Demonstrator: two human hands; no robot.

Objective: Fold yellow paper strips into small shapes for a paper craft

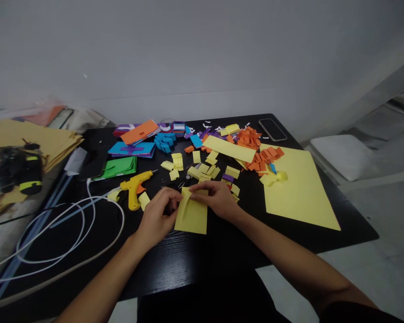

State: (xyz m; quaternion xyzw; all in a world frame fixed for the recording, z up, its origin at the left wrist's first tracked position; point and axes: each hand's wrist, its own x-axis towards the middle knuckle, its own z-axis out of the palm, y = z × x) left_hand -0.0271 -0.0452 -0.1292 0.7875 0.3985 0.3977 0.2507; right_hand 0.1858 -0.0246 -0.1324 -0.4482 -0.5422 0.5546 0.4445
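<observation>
A yellow paper piece (195, 218) is held between both hands near the table's front edge, its left side raised in a fold. My left hand (160, 214) pinches its upper left edge, fingers curled. At its top, my right hand (216, 197) grips the paper with thumb and fingers. Just beyond the hands lie several small folded yellow pieces (194, 172). To the left of my left hand, a yellow glue gun (133, 190) lies on its side.
On the black table (175, 264) are a large yellow sheet (299, 197) at right, orange pieces (249, 137), a phone (272, 129) at the back, blue folded paper (131, 150) and green packets (120, 167). White cables (84, 224) loop at left.
</observation>
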